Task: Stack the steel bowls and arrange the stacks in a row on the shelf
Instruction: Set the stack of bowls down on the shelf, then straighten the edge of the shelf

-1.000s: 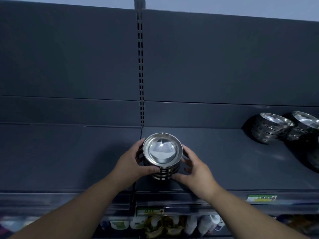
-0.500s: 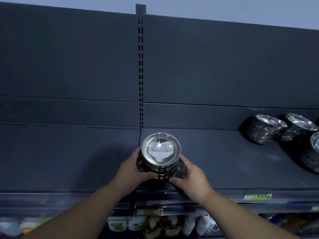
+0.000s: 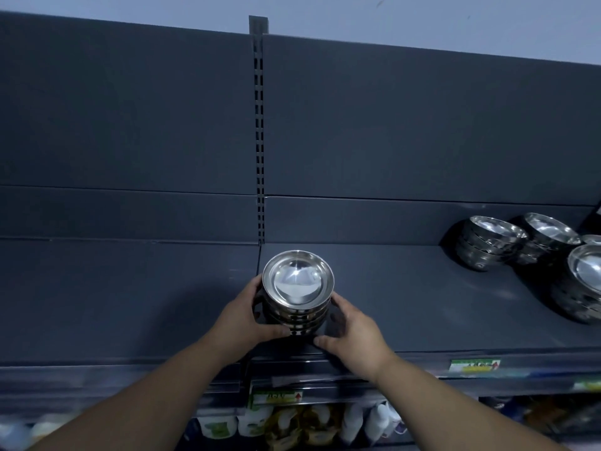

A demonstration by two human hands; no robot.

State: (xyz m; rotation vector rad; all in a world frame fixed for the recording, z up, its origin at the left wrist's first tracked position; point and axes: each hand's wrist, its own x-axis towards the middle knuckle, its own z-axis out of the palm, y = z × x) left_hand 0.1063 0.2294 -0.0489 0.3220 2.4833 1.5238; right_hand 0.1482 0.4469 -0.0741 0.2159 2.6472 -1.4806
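Observation:
A stack of several steel bowls [image 3: 297, 288] stands on the dark shelf [image 3: 406, 304], just right of the slotted upright. My left hand [image 3: 242, 315] grips the stack's left side, its thumb curled across the front of the base. My right hand [image 3: 353, 330] cups the right side, fingers against the bowls and thumb low by the base. Further steel bowl stacks stand at the far right: one at the back [image 3: 491, 239], another beside it [image 3: 549, 232], and a nearer one [image 3: 585, 281] cut off by the frame edge.
The shelf's left section [image 3: 130, 297] is bare dark metal. A slotted upright [image 3: 259, 141] divides the back panels. A price label [image 3: 474, 365] sits on the front edge. Bottles and packets [image 3: 292, 424] fill the shelf below.
Both hands have stayed round the stack, which has edged slightly back and left on the shelf. The view has shifted, so more of the right-hand stacks shows.

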